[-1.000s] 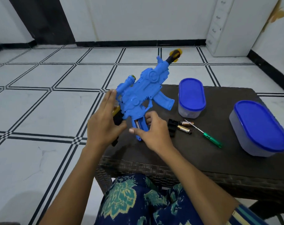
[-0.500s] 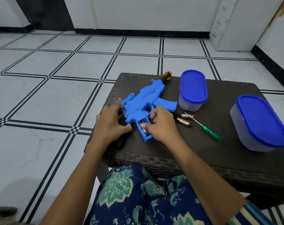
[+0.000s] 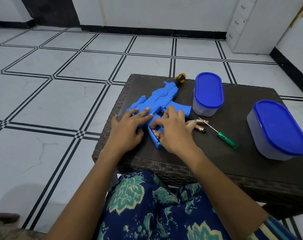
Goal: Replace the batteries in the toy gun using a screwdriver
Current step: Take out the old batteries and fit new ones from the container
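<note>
On the table the toy gun lies flat. The left hand presses it down with fingers spread straight across the body, just left of the working grip. The right hand bends its fingers over the open battery compartment in the handle, with its tips on the fitted batteries. Whether they pinch one or merely push it I cannot tell, since the knuckles cover the contact. The step looks like seating or lifting batteries, roughly mid-task. Next comes checking polarity, then the cover and the screwdriver, which lies just right of that hand, beyond two loose batteries. Which set is fresh is unclear, and the cover and screw are not visible.
</note>
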Demonstrator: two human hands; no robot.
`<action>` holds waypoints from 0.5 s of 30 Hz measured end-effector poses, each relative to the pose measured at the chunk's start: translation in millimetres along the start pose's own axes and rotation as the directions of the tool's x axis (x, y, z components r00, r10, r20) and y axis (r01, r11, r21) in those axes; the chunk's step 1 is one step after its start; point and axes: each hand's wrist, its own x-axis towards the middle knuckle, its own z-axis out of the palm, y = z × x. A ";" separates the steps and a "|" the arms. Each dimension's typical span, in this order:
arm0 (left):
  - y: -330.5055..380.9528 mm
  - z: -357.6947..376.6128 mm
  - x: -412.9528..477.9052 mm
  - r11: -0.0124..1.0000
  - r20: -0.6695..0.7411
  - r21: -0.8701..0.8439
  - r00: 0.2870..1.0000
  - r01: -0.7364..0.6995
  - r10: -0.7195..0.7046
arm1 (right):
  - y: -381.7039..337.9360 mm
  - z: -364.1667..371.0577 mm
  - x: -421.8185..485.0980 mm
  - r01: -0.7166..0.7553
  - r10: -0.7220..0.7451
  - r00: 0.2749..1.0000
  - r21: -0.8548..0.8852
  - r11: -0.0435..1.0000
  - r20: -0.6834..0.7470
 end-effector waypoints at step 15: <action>-0.4 2.1 -1.7 0.997 -0.031 -0.078 1.000 -0.001 -0.001 | 7.5 -1.3 3.9 0.126 -0.135 0.991 0.371 0.920 -0.002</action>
